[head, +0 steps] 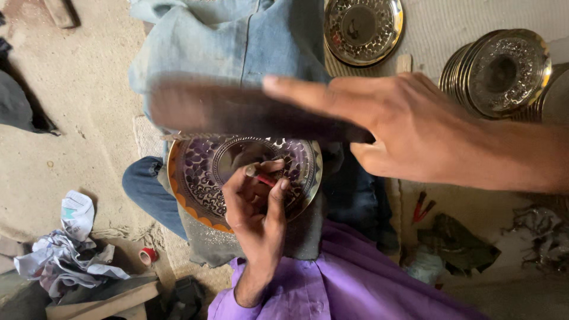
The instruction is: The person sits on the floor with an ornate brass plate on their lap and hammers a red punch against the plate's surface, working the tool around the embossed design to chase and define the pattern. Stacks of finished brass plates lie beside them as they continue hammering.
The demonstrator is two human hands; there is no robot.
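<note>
We see a round engraved metal plate [204, 178] with a purple-tinted pattern and an orange scalloped rim resting tilted on a grey speckled cloth pad [296, 237] across the person's lap, over blue jeans [237, 35] and beside a purple garment [355, 278]. Our left hand [255, 207] rises from the lower edge of the view and lies on the right half of the plate, its fingers closed around a small red-handled chisel [261, 176] whose tip meets the plate just right of its plain round centre. Our right hand [409, 130] comes in from the right edge, above the plate's upper rim, gripping a long dark hammer-like bar [237, 112] that stretches leftward and blurs, hiding the plate's top edge; the forefinger lies stretched along the bar. The plate thus sits below the right hand and directly under the left. On the sandy floor, crumpled white paper [65, 249] lies at the lower left, with a small red roll of tape [147, 255] near it. A single gilt engraved dish [363, 26] rests at the top, a stack of similar dishes [498, 74] stands at the upper right, and red-handled pliers [422, 207] lie on the ground to the right.
</note>
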